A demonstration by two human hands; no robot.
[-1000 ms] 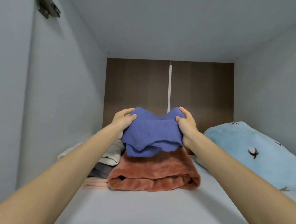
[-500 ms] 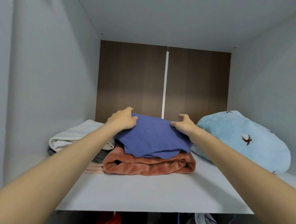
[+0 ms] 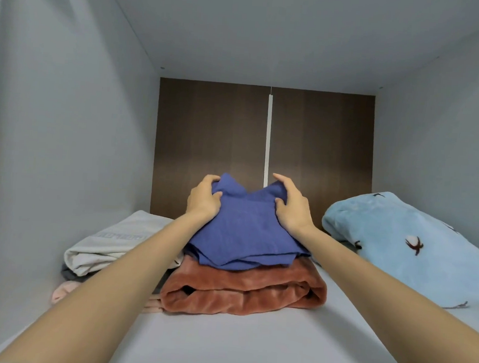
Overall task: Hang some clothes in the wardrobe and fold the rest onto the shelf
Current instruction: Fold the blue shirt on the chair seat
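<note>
A folded blue garment (image 3: pixel 243 235) lies on top of a folded rust-brown fleece (image 3: pixel 242 290) on the white wardrobe shelf (image 3: pixel 249 349). My left hand (image 3: pixel 203 200) grips its far left corner, fingers curled round the cloth. My right hand (image 3: pixel 292 206) grips the far right corner the same way. Both far corners are bunched and raised, while the near edge rests on the fleece.
A stack of folded clothes, a white piece (image 3: pixel 112 243) over grey and pink ones, lies left of the fleece against the left wall. A light blue plush pillow (image 3: pixel 406 247) fills the right side. The brown back panel (image 3: pixel 206 150) stands close behind.
The blue garment came down from mid-air onto the fleece. Its far corners, flat half a second ago, are now bunched and lifted in both hands. The camera has moved closer.
</note>
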